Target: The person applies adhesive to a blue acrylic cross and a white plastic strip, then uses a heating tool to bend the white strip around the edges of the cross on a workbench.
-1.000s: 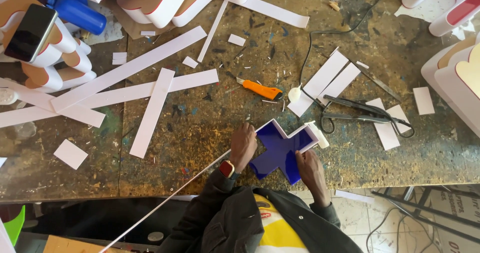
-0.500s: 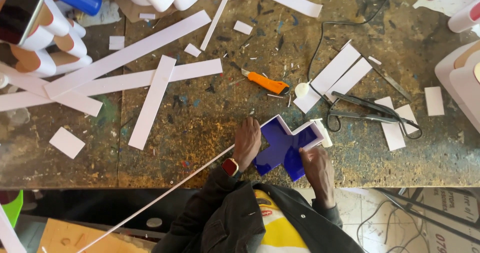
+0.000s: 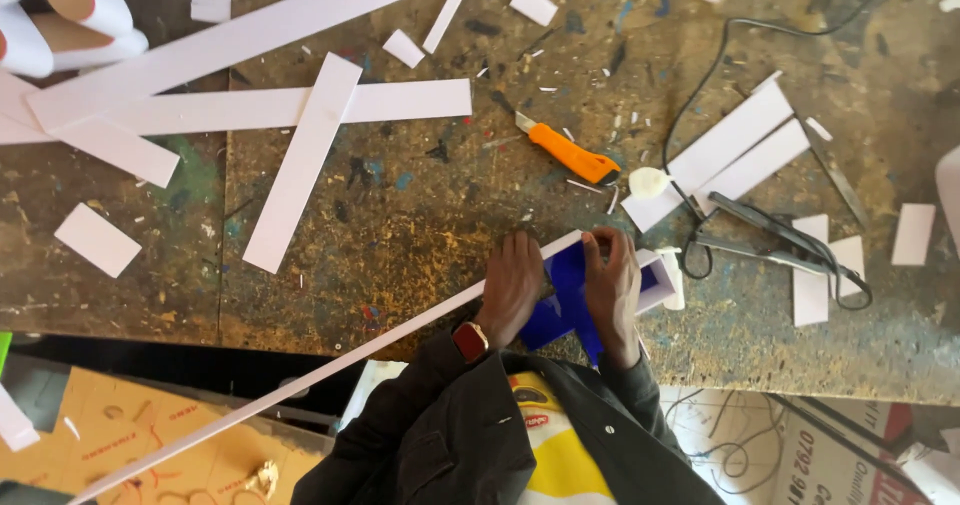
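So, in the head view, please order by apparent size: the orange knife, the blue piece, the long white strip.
1. long white strip
2. blue piece, partly hidden under the left hand and right hand
3. orange knife

Knife (image 3: 565, 151) behind letter (image 3: 566, 287) (on workbench (image 3: 420, 235)).

Bright, even daylight across the bench (image 3: 420, 225), with only short, soft shadows under the white strips (image 3: 300, 160). Mild glare on white pieces at upper left. Sharp at centre; slightly soft, stretched toward frame edges. Dim below bench edge.
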